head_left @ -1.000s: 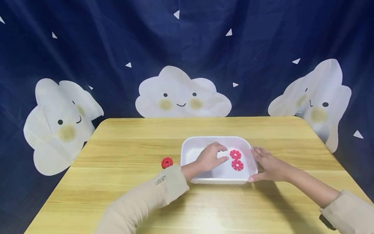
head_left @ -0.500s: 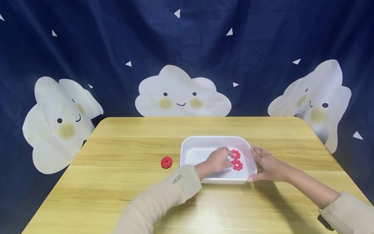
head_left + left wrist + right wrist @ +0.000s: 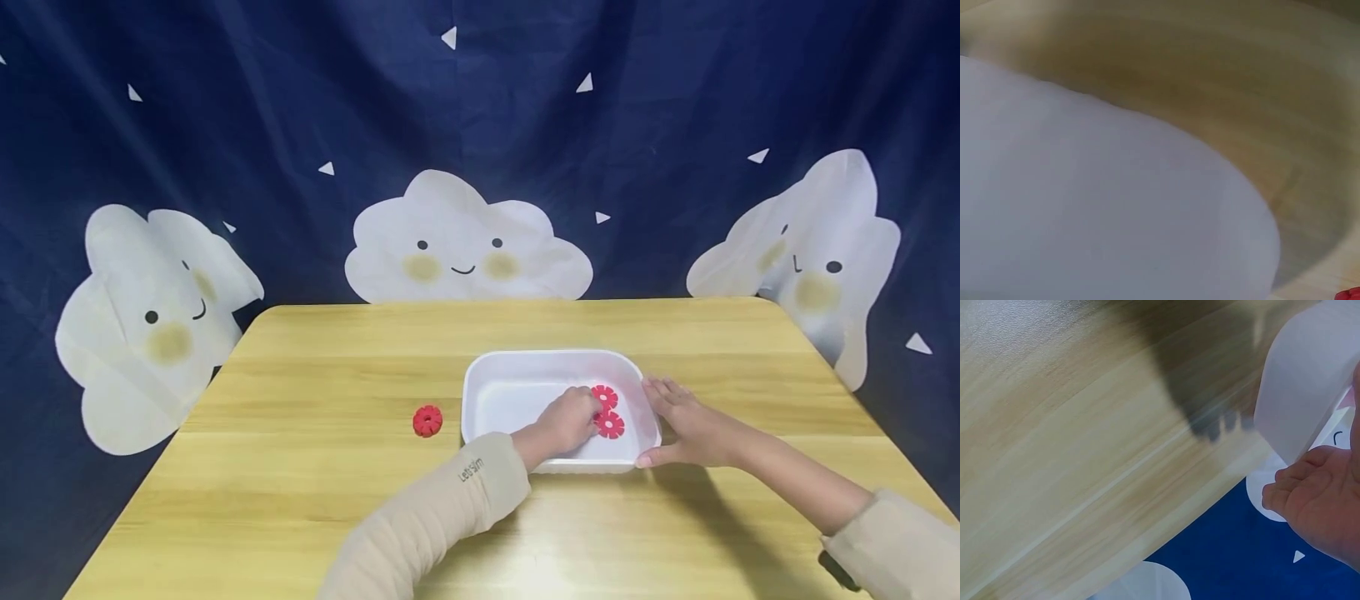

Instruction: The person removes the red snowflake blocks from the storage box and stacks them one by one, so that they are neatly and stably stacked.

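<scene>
The left grip (image 3: 572, 419) meets two red discs (image 3: 614, 427) — at their left edges.

A navy curtain (image 3: 517, 108) (printed with smiling white clouds (image 3: 461, 221)) hangs behind a wood-grain table (image 3: 300, 483).

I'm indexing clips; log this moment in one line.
left hand: inside white tray, at red notched pieces | right hand: touching tray's right end | table: round red item left of tray
</scene>
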A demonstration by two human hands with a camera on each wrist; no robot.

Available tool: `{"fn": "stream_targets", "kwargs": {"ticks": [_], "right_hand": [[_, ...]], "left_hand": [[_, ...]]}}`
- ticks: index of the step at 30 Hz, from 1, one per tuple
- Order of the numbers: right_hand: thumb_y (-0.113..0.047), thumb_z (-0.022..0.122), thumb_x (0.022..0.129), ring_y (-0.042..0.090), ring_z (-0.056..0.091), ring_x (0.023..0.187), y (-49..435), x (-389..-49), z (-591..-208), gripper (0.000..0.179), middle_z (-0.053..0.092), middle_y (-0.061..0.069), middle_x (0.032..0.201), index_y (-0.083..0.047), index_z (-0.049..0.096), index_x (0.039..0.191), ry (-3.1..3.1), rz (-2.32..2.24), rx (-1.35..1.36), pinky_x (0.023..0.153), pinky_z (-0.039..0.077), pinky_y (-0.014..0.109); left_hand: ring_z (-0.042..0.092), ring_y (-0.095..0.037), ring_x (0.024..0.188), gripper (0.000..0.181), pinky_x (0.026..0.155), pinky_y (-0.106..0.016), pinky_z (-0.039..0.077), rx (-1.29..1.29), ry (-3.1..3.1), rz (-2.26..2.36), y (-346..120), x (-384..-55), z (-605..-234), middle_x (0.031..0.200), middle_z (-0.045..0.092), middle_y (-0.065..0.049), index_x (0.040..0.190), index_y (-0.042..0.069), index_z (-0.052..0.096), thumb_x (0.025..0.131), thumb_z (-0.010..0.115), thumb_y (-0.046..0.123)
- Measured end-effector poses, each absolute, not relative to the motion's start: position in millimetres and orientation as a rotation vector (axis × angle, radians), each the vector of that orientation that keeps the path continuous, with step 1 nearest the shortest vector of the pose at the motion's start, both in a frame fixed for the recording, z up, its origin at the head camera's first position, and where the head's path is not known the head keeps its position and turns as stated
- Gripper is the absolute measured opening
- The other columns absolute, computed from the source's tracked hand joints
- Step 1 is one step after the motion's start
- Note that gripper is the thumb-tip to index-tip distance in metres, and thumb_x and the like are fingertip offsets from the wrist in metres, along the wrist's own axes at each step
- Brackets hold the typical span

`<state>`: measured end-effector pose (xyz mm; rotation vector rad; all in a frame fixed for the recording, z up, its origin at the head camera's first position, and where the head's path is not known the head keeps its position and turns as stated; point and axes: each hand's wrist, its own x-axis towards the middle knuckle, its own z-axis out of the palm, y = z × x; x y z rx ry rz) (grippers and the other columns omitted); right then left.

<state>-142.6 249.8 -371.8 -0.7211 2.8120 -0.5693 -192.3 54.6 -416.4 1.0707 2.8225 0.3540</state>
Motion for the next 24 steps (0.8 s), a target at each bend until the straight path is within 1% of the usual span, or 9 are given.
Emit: {"fn": "stream_targets", "kwargs": {"ticks": [2, 6, 9, 13, 17, 20, 24], "right_hand": [[-0.05, 0.076, 0.066, 0.061, 0.021, 0.126, 250.3, -142.4, -371.6, 0.109, 0.028, 0.04, 0.139, 0.019, 0.027, 0.135, 2.811, -0.57, -0.726, 0.099, 0.026, 0.069], [-0.048, 0.076, 0.067, 0.061, 0.023, 0.125, 251.2, -143.0, -370.0, 0.107, 0.029, 0.04, 0.138, 0.02, 0.028, 0.134, 2.824, -0.566, -0.745, 0.098, 0.027, 0.069], [-0.05, 0.076, 0.067, 0.06, 0.022, 0.126, 250.6, -143.2, -369.0, 0.108, 0.029, 0.039, 0.139, 0.019, 0.028, 0.134, 2.821, -0.569, -0.733, 0.1, 0.026, 0.069], [-0.05, 0.076, 0.066, 0.06, 0.023, 0.126, 249.1, -143.5, -370.0, 0.108, 0.029, 0.039, 0.139, 0.02, 0.029, 0.134, 2.82, -0.568, -0.757, 0.101, 0.025, 0.068], [-0.048, 0.077, 0.067, 0.06, 0.025, 0.125, 249.1, -143.4, -371.3, 0.107, 0.03, 0.04, 0.138, 0.021, 0.03, 0.132, 2.825, -0.559, -0.788, 0.1, 0.026, 0.067], [-0.048, 0.077, 0.067, 0.059, 0.025, 0.126, 249.5, -142.9, -371.3, 0.107, 0.03, 0.039, 0.138, 0.02, 0.03, 0.133, 2.825, -0.556, -0.771, 0.1, 0.027, 0.067], [-0.049, 0.077, 0.066, 0.059, 0.025, 0.126, 248.7, -141.9, -371.9, 0.107, 0.031, 0.039, 0.138, 0.02, 0.03, 0.133, 2.823, -0.558, -0.75, 0.1, 0.027, 0.067]], "left_hand": [[0.051, -0.011, 0.079, 0.009, 0.075, -0.015, 0.045, 1.073, 2.84, 0.319, 55.3, -191.4, -416.4, 0.087, 0.062, -0.001, 0.091, 0.009, 0.071, 0.084, 0.067, 0.014], [0.053, -0.011, 0.084, 0.013, 0.081, -0.016, 0.045, 1.041, 2.862, 0.263, 57.3, -190.6, -414.0, 0.09, 0.061, 0.0, 0.095, 0.009, 0.07, 0.085, 0.066, 0.016], [0.053, -0.011, 0.087, 0.014, 0.083, -0.016, 0.046, 1.01, 2.863, 0.233, 58.1, -190.2, -412.1, 0.092, 0.061, 0.0, 0.096, 0.01, 0.069, 0.086, 0.066, 0.019], [0.054, -0.011, 0.083, 0.01, 0.079, -0.016, 0.047, 1.02, 2.865, 0.235, 57.0, -189.9, -413.7, 0.089, 0.061, -0.001, 0.09, 0.009, 0.069, 0.086, 0.066, 0.017], [0.055, -0.012, 0.079, 0.008, 0.076, -0.017, 0.047, 1.107, 2.871, 0.186, 56.3, -189.5, -415.8, 0.086, 0.062, -0.002, 0.082, 0.008, 0.068, 0.086, 0.064, 0.015], [0.056, -0.011, 0.077, 0.008, 0.074, -0.016, 0.049, 1.182, 2.862, 0.073, 57.8, -189.5, -414.0, 0.085, 0.064, 0.0, 0.082, 0.01, 0.068, 0.086, 0.062, 0.014], [0.058, -0.01, 0.076, 0.007, 0.072, -0.014, 0.05, 1.241, 2.818, -0.02, 57.7, -188.9, -410.8, 0.085, 0.064, 0.001, 0.083, 0.011, 0.069, 0.086, 0.063, 0.015]]}}
